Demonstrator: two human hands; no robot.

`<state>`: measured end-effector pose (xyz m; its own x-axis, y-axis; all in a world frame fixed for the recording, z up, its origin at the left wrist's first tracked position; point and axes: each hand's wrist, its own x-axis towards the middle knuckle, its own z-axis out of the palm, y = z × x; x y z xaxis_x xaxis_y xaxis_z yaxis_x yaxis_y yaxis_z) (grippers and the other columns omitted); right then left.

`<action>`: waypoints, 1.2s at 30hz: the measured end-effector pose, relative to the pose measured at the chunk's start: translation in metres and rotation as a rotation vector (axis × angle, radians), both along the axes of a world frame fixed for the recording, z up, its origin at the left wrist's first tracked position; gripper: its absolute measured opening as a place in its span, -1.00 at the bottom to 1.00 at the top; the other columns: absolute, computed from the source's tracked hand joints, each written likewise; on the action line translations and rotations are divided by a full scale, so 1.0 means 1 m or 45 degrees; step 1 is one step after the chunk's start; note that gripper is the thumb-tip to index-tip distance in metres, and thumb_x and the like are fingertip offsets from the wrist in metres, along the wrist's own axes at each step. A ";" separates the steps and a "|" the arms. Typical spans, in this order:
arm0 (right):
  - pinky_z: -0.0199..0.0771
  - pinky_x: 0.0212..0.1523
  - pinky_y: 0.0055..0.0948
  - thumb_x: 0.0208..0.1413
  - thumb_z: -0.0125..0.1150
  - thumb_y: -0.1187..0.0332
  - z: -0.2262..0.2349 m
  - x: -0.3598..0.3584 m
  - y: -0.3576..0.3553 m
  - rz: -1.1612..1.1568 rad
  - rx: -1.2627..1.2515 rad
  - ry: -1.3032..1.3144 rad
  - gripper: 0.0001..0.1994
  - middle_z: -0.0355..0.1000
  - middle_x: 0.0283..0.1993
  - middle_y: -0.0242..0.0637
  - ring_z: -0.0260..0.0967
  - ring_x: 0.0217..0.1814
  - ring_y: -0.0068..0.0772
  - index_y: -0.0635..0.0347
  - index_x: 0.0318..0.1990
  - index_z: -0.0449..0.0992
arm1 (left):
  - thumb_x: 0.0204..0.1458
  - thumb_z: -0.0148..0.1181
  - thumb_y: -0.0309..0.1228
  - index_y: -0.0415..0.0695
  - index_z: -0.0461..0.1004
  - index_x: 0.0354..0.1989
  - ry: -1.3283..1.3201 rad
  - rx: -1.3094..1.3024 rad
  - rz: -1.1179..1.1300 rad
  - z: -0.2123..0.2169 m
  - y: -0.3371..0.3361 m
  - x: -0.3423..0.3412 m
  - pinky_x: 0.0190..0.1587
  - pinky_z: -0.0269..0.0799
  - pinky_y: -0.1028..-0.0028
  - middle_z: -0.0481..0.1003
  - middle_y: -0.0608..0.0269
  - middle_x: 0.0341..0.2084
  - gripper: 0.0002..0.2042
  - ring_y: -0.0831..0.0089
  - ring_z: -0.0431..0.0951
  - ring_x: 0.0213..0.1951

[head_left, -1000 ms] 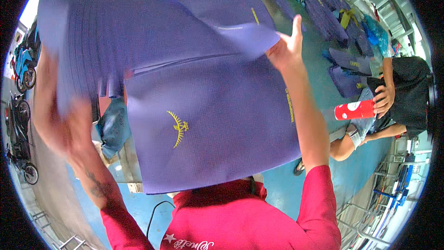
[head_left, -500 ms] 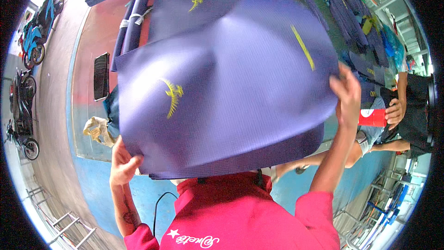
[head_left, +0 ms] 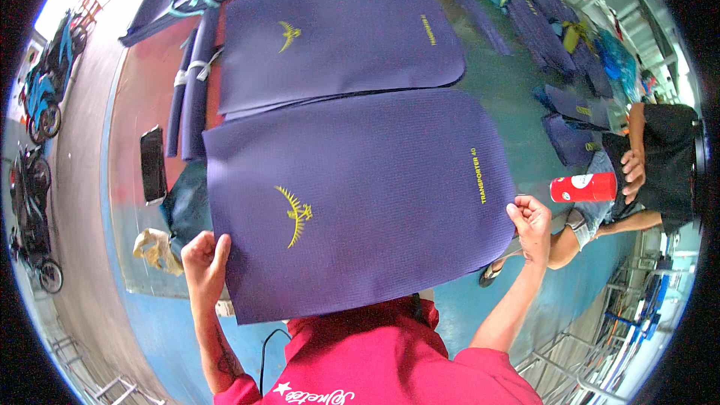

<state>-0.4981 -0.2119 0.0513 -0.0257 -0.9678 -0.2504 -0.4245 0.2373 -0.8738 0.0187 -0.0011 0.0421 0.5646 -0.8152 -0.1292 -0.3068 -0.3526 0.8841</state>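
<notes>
A flat purple fabric panel [head_left: 375, 202] with rounded right corners, a yellow bird-like emblem and a line of yellow print lies spread in front of me, its near edge over my red shirt. My left hand [head_left: 202, 264] is closed at its left edge near the lower corner, the thumb along the border. On the right edge, my right hand [head_left: 531, 226] pinches the panel between thumb and fingers. Just beyond lies a stack of similar purple panels [head_left: 337, 37], partly overlapped by the one I hold.
Purple rolls tied with white strips [head_left: 196, 94] and a black phone [head_left: 153, 165] lie on the table's left. Tied purple bundles [head_left: 529, 26] are at the far right. Nearer on the right are a red can [head_left: 583, 187] and another person's hand [head_left: 634, 172].
The held panel has come down from a raised, billowing position and is flatter now, uncovering the stack behind it. My right hand has moved lower and a little left.
</notes>
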 end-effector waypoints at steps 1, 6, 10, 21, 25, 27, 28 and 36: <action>0.28 -0.45 -0.70 0.14 0.31 0.47 -0.004 0.002 0.000 0.003 -0.076 -0.021 -0.86 0.48 -0.42 -0.50 0.29 -0.46 -0.80 0.34 -0.21 0.54 | 0.17 0.21 -0.53 -0.08 0.21 -0.57 -0.036 -0.002 0.007 -0.003 0.000 -0.002 -0.50 -0.05 0.60 0.11 0.59 -0.59 -0.67 0.77 0.08 -0.51; 0.22 -0.42 -0.70 0.16 0.29 0.45 -0.013 0.004 -0.005 -0.024 -0.282 0.158 -0.90 0.39 -0.46 -0.59 0.23 -0.44 -0.81 0.31 -0.34 0.56 | 0.21 0.20 -0.47 -0.19 0.44 -0.37 -0.091 -0.109 0.132 -0.016 -0.005 -0.002 -0.42 0.14 0.66 0.31 0.57 -0.54 -0.88 0.78 0.23 -0.46; 0.22 -0.44 -0.68 0.16 0.26 0.47 -0.013 0.006 -0.004 0.010 -0.247 0.246 -0.89 0.38 -0.48 -0.57 0.23 -0.46 -0.82 0.31 -0.39 0.54 | 0.20 0.20 -0.48 -0.19 0.44 -0.39 -0.190 -0.029 0.100 -0.017 -0.002 -0.003 -0.41 0.14 0.66 0.31 0.55 -0.54 -0.87 0.77 0.22 -0.46; 0.28 -0.46 -0.64 0.14 0.27 0.41 -0.029 -0.003 -0.006 -0.033 -0.262 0.174 -0.86 0.40 -0.53 -0.55 0.27 -0.49 -0.78 0.26 -0.42 0.54 | 0.15 0.23 -0.55 -0.18 0.46 -0.28 0.000 -0.186 0.147 -0.044 0.000 0.010 -0.28 0.24 0.70 0.38 0.50 -0.43 -0.94 0.74 0.34 -0.36; 0.22 -0.44 -0.69 0.19 0.26 0.42 -0.032 0.001 -0.008 -0.038 -0.281 0.110 -0.90 0.36 -0.47 -0.62 0.21 -0.45 -0.81 0.21 -0.35 0.53 | 0.15 0.25 -0.55 -0.18 0.46 -0.28 -0.056 -0.210 0.148 -0.047 0.005 0.013 -0.26 0.26 0.71 0.39 0.50 -0.42 -0.93 0.75 0.35 -0.35; 0.20 -0.42 -0.70 0.20 0.26 0.41 -0.040 0.000 -0.009 -0.047 -0.360 0.083 -0.91 0.36 -0.44 -0.61 0.20 -0.43 -0.81 0.19 -0.32 0.53 | 0.15 0.25 -0.53 -0.17 0.48 -0.27 -0.075 -0.156 0.173 -0.044 0.000 0.011 -0.26 0.27 0.70 0.42 0.50 -0.42 -0.93 0.74 0.37 -0.35; 0.20 -0.40 -0.71 0.20 0.26 0.41 -0.045 -0.005 -0.009 -0.036 -0.343 0.087 -0.91 0.36 -0.44 -0.61 0.20 -0.42 -0.81 0.19 -0.32 0.54 | 0.15 0.25 -0.53 -0.17 0.49 -0.25 -0.069 -0.155 0.176 -0.043 -0.002 0.009 -0.27 0.27 0.70 0.44 0.50 -0.42 -0.93 0.74 0.37 -0.36; 0.36 -0.19 -0.59 0.25 0.23 0.32 -0.021 0.014 -0.004 -0.074 -0.572 0.423 -0.81 0.46 -0.21 -0.39 0.36 -0.20 -0.58 0.27 -0.13 0.51 | 0.05 0.35 -0.49 -0.18 0.49 -0.02 -0.879 -0.215 0.062 0.014 -0.031 -0.046 -0.27 0.38 0.53 0.51 0.23 -0.21 -0.69 0.49 0.49 -0.26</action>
<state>-0.4840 -0.2162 0.0304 -0.0890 -0.9721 0.2170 -0.6915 -0.0965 -0.7159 -0.0277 -0.0320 0.0559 0.5080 -0.7644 0.3971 -0.8039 -0.2552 0.5372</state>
